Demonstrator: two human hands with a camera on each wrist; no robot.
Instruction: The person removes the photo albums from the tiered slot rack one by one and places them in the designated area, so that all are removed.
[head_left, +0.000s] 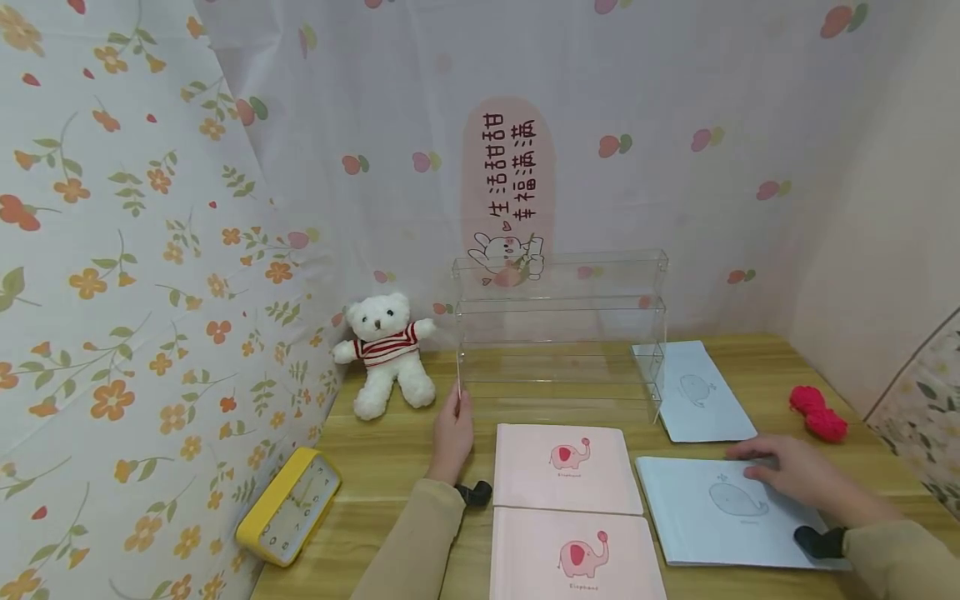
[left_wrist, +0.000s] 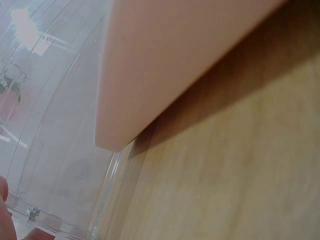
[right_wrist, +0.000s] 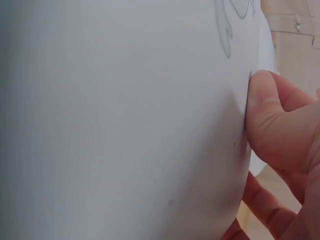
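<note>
A clear acrylic tiered rack (head_left: 558,305) stands at the back of the table. My left hand (head_left: 452,440) holds its lower left side; in the left wrist view only bits of finger (left_wrist: 6,220) show beside the clear panel (left_wrist: 65,165). On the right, my right hand (head_left: 798,477) pinches the far edge of a pale blue notebook (head_left: 686,521) with a whale drawing. The right wrist view has the thumb (right_wrist: 270,115) on that edge and other fingers below. Two pink elephant notebooks (head_left: 525,467) lie between the hands, one nearer me.
Another pale blue whale notebook (head_left: 693,408) lies by the rack's right end. Red yarn (head_left: 819,414) sits at the far right. A white teddy bear (head_left: 386,358) leans at the back left, with a yellow clock (head_left: 288,507) in front. Patterned cloth (head_left: 360,208) hangs behind.
</note>
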